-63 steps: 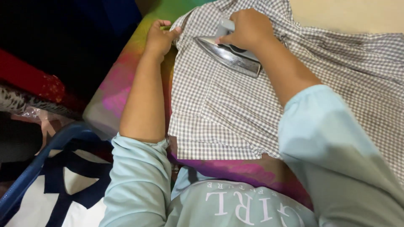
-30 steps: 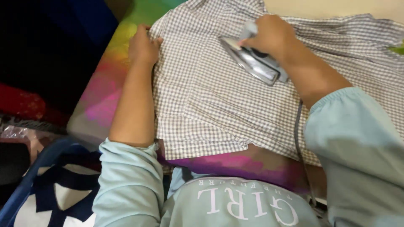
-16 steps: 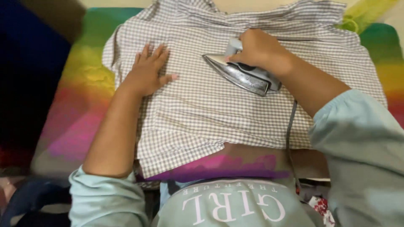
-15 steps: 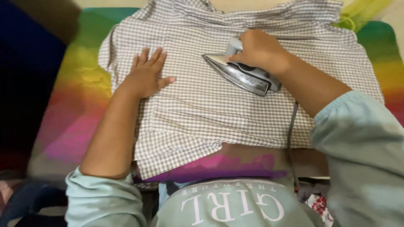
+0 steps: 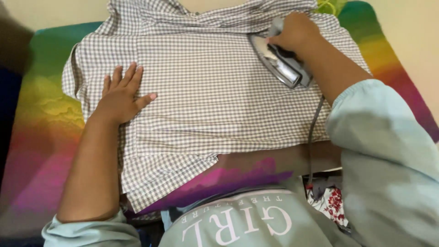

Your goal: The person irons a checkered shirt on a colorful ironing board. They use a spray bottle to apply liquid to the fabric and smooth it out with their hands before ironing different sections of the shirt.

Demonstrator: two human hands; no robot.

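At the far left the rainbow-coloured ironing surface (image 5: 41, 119) shows bare, its green running down through yellow to pink toward the person. On it lies a grey-and-white checked shirt (image 5: 215, 105), spread flat across the middle, collar end away from the person and the lower hem hanging close to their body. The left hand (image 5: 120, 93) rests palm down on the left part of the shirt, fingers straight and a little spread, the thumb pointing out to the right; it grips nothing, only presses the cloth flat. Further right, near the top of the shirt, the right hand (image 5: 295, 31) is closed around the handle of a silver iron (image 5: 280, 61), whose soleplate sits on the fabric with its nose pointing up and left. A grey cord (image 5: 313, 137) runs from the back of the iron down past the right forearm to the edge of the surface. Both arms wear pale blue-green sleeves pushed up from the wrists. Just below the cord's lower end a scrap of white cloth with red flowers (image 5: 330, 203) peeks out.
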